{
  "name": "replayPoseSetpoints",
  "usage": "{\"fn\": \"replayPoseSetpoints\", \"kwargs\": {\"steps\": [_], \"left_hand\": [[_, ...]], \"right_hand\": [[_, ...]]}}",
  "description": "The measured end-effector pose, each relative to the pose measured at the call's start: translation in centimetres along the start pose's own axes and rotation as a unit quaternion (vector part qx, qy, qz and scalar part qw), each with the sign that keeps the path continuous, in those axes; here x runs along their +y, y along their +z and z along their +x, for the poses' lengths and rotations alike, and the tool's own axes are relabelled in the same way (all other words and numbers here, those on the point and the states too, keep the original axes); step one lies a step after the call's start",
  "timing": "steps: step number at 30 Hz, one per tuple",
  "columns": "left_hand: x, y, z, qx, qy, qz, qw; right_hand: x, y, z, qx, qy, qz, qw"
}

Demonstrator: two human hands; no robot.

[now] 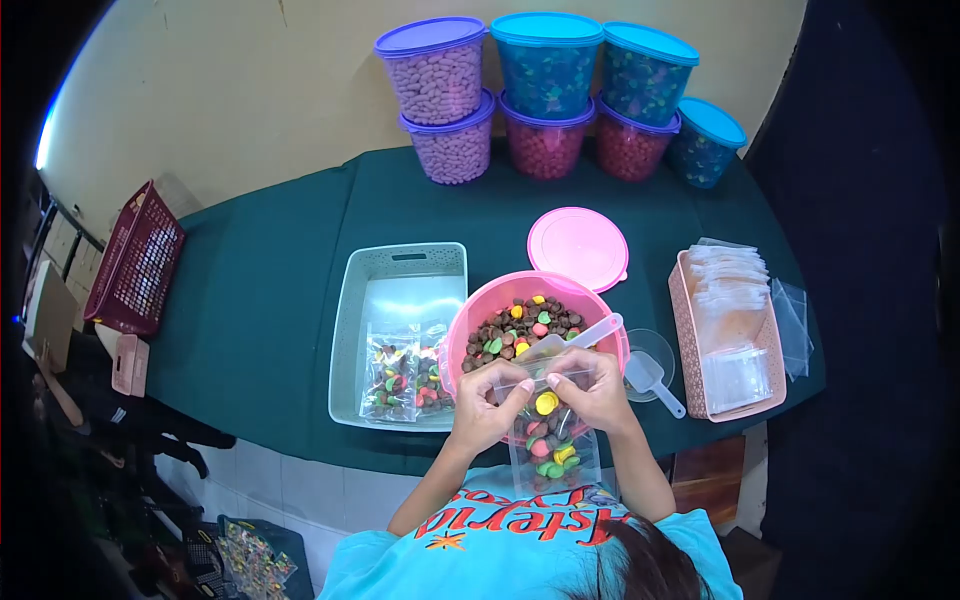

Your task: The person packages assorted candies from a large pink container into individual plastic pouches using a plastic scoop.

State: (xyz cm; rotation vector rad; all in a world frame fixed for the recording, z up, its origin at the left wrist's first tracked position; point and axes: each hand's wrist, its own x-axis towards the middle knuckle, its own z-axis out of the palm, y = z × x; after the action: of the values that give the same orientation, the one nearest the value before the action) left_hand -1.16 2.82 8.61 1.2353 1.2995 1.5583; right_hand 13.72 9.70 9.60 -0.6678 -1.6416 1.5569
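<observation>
A clear plastic bag [556, 474], partly filled with brown, yellow, pink and green candies, hangs upright between my hands. My left hand [487, 402] pinches the left side of its top edge, thumb against fingers. Opposite it, my right hand [597, 392] grips the right side the same way. Both thumbs sit close together over the bag's mouth. Just beyond the hands stands a round pink tub [462, 318] of loose colourful candies [495, 327], mostly brown. A translucent scoop [590, 332] rests in the tub, its handle toward the right rim and its lower part behind my hands.
Left of the tub, a pale grey-green basket [345, 340] holds filled bags [393, 375]. At right, a pink basket [690, 360] contains clear bags [728, 280]; another scoop [650, 376] lies nearby. Behind are a pink lid [578, 245] and stacked candy tubs [545, 80]. A person's arm [62, 392] shows far left.
</observation>
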Motion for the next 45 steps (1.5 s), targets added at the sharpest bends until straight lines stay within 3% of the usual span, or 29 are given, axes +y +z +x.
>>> {"fn": "replayPoseSetpoints", "kwargs": {"steps": [10, 16, 18, 21, 26, 30, 36, 41, 45], "left_hand": [[0.7, 0.4, -0.2, -0.014, -0.025, 0.003, 1.0], [4.8, 1.6, -2.0, -0.003, 0.05, 0.067, 0.996], [5.5, 2.1, -2.7, -0.019, 0.155, 0.14, 0.978], [6.8, 3.3, -4.1, -0.035, 0.174, 0.146, 0.973], [6.7, 4.0, -5.5, -0.066, 0.216, 0.172, 0.959], [6.2, 4.2, -6.9, -0.013, 0.127, 0.164, 0.978], [5.1, 4.6, -8.9, 0.08, 0.112, 0.158, 0.978], [4.6, 4.0, -10.1, 0.123, 0.149, 0.12, 0.974], [4.5, 2.9, -10.7, 0.117, 0.089, 0.059, 0.987]], "right_hand": [[0.6, 0.2, 0.2, -0.011, -0.077, -0.006, 0.997], [-3.4, -0.3, -1.5, -0.051, -0.138, -0.11, 0.983], [-4.2, -0.6, -2.6, -0.037, -0.185, -0.133, 0.973], [-5.3, -1.3, -3.9, -0.019, -0.321, -0.172, 0.931], [-5.3, -3.1, -5.6, -0.062, -0.269, -0.14, 0.951], [-4.1, -4.4, -5.9, -0.053, -0.198, -0.107, 0.973], [-3.0, -5.8, -5.8, -0.061, -0.137, -0.049, 0.987], [-3.0, -5.4, -5.6, -0.126, -0.095, 0.007, 0.987], [-3.7, -4.0, -5.7, -0.137, -0.098, -0.009, 0.986]]}}
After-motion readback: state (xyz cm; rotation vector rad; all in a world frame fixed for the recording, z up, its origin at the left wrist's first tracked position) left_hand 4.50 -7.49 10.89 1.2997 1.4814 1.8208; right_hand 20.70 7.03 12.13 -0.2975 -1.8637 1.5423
